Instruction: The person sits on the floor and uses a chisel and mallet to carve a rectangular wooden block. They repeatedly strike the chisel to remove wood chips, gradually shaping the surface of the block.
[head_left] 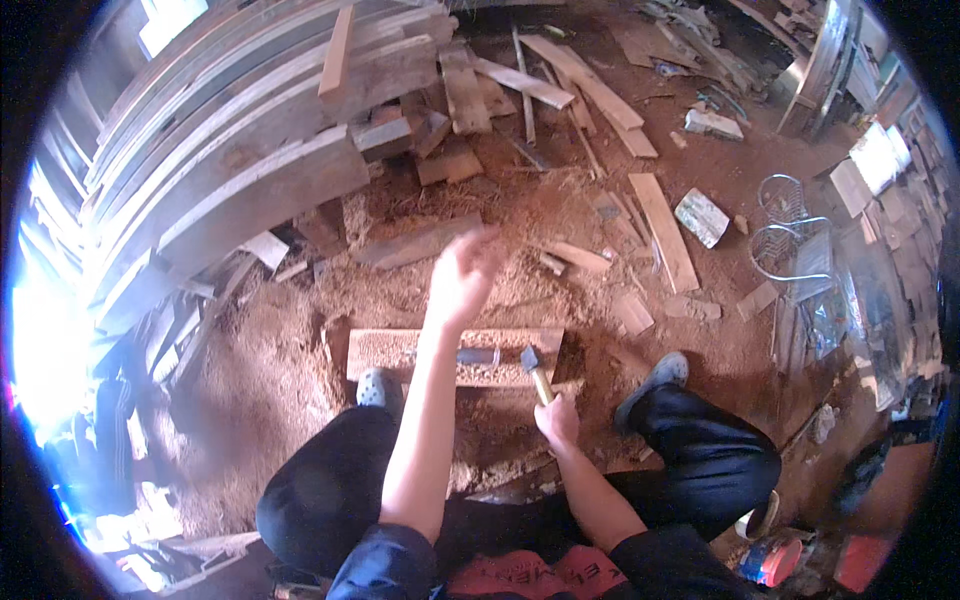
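Note:
My right hand [557, 420] is closed around a hammer's pale handle. The hammer's dark head [530, 358] is over the right part of a wooden board [357, 342]. Wood chips are strewn over this board, which lies crosswise on the ground between my feet. Near its middle is a dark, elongated piece [478, 356], apparently metal; its kind is unclear. My left hand [468, 275] is raised past the board's far edge, with my forearm crossing above the board. Motion smears its fingers, and nothing can be made out in them.
Long planks [270, 185] are stacked at the far left. Loose boards [663, 230] and offcuts lie about the dirt floor ahead. To the right are a wire rack [790, 250] and a pile of wood pieces [900, 230]. A red container [780, 562] stands at lower right.

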